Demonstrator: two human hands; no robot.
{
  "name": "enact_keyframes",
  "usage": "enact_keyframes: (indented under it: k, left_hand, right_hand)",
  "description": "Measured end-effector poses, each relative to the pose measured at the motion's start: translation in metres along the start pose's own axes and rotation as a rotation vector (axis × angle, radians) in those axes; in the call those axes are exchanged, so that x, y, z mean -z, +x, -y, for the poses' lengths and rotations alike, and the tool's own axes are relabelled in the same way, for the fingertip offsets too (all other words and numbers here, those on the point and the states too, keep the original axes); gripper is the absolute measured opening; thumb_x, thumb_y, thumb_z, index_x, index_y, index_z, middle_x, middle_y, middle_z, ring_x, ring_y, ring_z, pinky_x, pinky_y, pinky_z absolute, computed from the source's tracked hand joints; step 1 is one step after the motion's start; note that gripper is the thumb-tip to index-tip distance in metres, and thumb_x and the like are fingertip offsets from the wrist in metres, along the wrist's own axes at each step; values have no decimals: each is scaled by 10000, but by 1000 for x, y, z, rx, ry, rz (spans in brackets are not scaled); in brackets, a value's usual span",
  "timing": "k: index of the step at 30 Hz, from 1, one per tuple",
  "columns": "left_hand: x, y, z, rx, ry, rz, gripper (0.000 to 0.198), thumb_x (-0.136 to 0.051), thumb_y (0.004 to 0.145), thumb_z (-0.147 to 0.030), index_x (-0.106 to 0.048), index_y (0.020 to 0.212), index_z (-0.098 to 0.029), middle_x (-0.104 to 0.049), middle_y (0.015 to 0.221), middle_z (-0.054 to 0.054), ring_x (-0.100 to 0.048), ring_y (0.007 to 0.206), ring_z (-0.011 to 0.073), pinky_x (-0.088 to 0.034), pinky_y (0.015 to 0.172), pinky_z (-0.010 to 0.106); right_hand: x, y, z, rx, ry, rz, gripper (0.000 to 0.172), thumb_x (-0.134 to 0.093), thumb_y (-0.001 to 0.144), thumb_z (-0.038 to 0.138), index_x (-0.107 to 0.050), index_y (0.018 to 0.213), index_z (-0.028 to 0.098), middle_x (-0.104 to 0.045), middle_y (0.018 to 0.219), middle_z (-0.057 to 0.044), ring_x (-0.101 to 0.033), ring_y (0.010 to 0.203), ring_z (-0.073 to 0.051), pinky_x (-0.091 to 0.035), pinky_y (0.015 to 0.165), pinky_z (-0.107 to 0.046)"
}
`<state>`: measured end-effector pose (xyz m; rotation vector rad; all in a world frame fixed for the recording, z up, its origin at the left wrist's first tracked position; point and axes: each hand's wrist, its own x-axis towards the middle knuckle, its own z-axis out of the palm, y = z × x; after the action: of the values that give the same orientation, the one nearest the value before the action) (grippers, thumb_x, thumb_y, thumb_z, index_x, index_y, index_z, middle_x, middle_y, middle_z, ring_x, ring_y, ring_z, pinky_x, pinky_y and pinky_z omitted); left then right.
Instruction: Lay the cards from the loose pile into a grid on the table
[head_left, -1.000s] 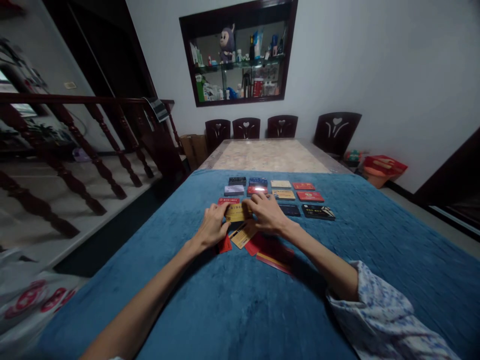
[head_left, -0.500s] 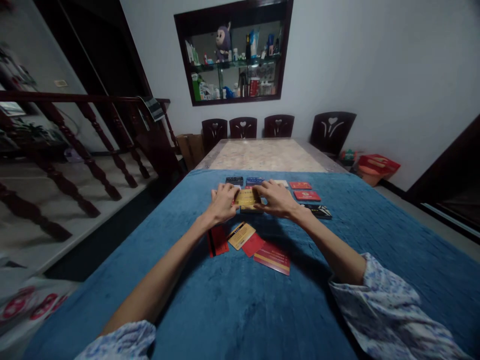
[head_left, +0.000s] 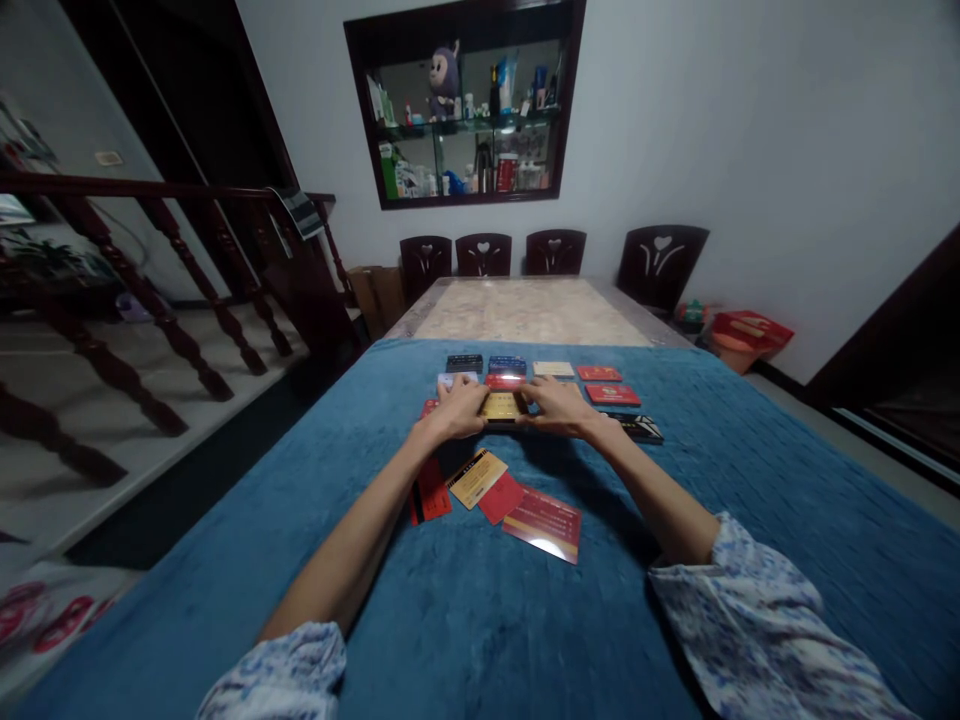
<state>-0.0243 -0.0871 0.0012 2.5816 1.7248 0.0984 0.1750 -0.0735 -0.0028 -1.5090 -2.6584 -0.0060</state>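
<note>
Both of my hands close in on a gold card (head_left: 502,406) lying on a stack of cards in the middle. My left hand (head_left: 459,410) grips its left edge, while the fingers of my right hand (head_left: 556,407) hold the right edge. Behind them sit a red card stack (head_left: 505,382), a dark blue one (head_left: 508,364) and a black one (head_left: 465,364). Nearer to me, loose cards are spread out: a red card with a black stripe (head_left: 430,492), a yellow card (head_left: 478,477), a plain red one (head_left: 500,497) and a large red card (head_left: 544,524).
On the right lie a white card stack (head_left: 553,369), two red stacks (head_left: 613,395) and black cards (head_left: 637,428). A blue cloth (head_left: 480,620) covers the near table. Chairs (head_left: 555,252) stand at the far end, a wooden railing (head_left: 161,235) to the left.
The gold card has come down onto the stack, lowered by both hands. The loose cards lie as before; the view has shifted slightly.
</note>
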Motion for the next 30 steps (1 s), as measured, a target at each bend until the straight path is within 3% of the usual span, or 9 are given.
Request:
enact_keyframes:
  k: [6,13,30]
  left_hand:
    - [-2,4,1,-1,-2,76,329,-572,796,-192,-605,1123,-200,-626,1215,117,-399,1234,347,-346,980,545]
    - [-7,3,1,-1,2,98,318,-568,804,-191,-615,1118,-179,-617,1237,127,-404,1247,346,-347,975,510]
    - [-18,10,11,-22,17,137,357,-553,850,-237,-584,1205,-212,-593,1295,121,-359,1292,335,-334,990,513]
  right_hand:
    - [-13,4,-5,16,14,14,349,-635,870,431,-640,1144,214,-626,1203,-148,-518,1123,-324,-434,850,-396]
    - [-25,8,-11,52,60,18,319,-629,869,430,-644,1112,223,-635,1231,-122,-509,1135,-332,-429,841,-400]
    - [-31,10,-13,67,72,26,327,-623,868,433,-643,1119,224,-650,1186,-118,-510,1122,-317,-424,856,-392]
